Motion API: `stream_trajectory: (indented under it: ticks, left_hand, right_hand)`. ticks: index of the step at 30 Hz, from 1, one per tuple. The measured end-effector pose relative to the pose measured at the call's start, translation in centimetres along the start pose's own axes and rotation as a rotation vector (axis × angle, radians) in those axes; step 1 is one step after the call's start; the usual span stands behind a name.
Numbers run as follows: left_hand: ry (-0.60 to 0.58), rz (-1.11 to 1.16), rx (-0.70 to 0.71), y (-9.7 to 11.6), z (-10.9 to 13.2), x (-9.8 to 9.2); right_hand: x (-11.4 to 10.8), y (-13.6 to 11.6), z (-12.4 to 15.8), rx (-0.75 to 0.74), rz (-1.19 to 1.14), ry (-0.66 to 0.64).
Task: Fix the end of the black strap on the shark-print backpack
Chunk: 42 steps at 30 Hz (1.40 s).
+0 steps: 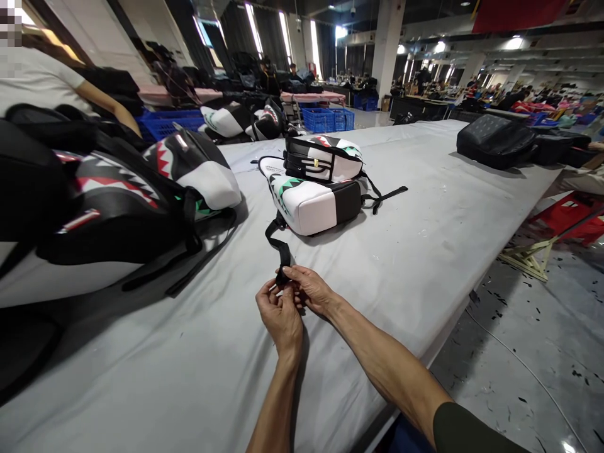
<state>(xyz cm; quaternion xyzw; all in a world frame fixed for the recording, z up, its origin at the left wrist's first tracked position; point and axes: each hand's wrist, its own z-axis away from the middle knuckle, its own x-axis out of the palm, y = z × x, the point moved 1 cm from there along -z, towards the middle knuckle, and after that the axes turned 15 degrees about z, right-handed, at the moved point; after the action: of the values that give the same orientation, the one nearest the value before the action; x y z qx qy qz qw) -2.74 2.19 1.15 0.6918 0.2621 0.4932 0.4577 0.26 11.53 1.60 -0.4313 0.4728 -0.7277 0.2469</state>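
A black webbing strap (282, 250) runs from the near corner of a black-and-white backpack (317, 210) towards me. My left hand (282, 314) pinches the strap's free end from below. Closed on the same end, my right hand (309, 288) meets it from the right, thumb and fingers together. The fingers partly hide the strap tip. The backpack lies on its side with its white base facing me and a green toothed pattern on its left. Touching it from behind is a second backpack (325, 157) with a black zip edge and red and green print.
Shark-tooth backpacks (117, 195) are piled along the left of the grey-covered table (406, 239). Black bags (495, 139) sit at its far right. Beyond the left pile a person in a white shirt (38, 75) reaches an arm down. Blue crates (325, 119) stand behind the table.
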Motion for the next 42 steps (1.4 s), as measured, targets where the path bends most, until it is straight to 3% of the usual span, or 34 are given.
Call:
stream_trajectory:
  ticks: [5,12,23,32,42]
  left_hand:
    - [0.051,0.057,-0.014,-1.6,-0.2,-0.3]
    - [0.094,0.141,-0.125,-2.3,1.0,-0.7]
    - [0.025,0.184,-0.138,-1.7,2.5,-0.4]
    - [0.066,0.192,-0.149,-1.6,2.3,-0.6]
    - [0.109,0.242,-0.146,-1.2,2.3,-0.8]
  right_hand:
    - [0.4,-0.1,0.9,-0.05,0.054,0.034]
    - [0.6,0.5,2.5,0.025,0.017,-0.071]
    - [-1.4,1.4,1.7,0.104,0.008,0.222]
    - [-2.1,1.8,1.5,0.103,0.096,0.141]
    - [-0.6,1.3,2.5,0.049,0.157,0.109]
